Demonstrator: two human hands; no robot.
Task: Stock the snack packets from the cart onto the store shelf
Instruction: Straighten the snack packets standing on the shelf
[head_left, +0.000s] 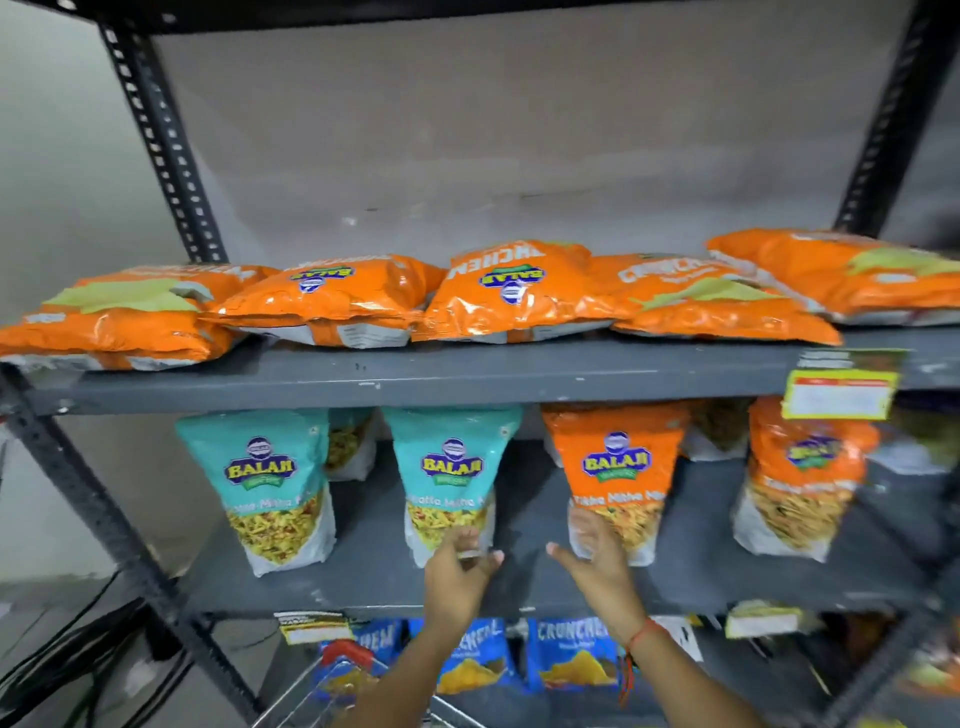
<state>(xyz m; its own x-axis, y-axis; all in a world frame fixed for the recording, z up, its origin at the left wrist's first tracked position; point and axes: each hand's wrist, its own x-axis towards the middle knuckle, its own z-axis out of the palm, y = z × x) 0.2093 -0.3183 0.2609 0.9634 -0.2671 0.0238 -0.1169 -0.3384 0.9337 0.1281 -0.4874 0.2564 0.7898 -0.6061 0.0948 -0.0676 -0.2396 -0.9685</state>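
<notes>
Head view: left grip (457, 569) grasps teal packet (451, 467); right grip (597, 558), released, touches orange packet (618, 467).

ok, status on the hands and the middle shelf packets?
Left hand at base of middle teal packet, grip unclear. Right hand open, fingers on upright orange packet. Nothing in the way in view.

The grey shelf board (467, 374) is carrying orange packets (514, 296) that are showing pale green patches and blue-and-yellow logos. Below that board, teal packets (260, 467) are showing yellow mix through clear windows, and standing orange packets (618, 467) are bearing the same logo. Further below it, blue packets (571, 654) are displaying yellow chips. A yellow-edged white label (839, 392) with a red strip is hanging at the board's right end. Black posts (161, 140) dotted with holes are rising above it.
</notes>
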